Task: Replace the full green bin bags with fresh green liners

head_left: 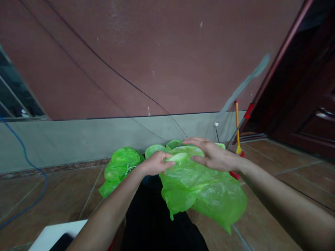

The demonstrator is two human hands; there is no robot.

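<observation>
My left hand (158,163) pinches the bag (204,190) by its rim; my right hand (213,156), fingers loosely spread, lies over the far side. The bag droops below both, longest from left to right.

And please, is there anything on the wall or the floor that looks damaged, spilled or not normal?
A pale streak slants up the reddish-brown wall from near a small white fitting. It does not match the surrounding paint; perhaps it is an unpainted repair. I see no spill.
</observation>
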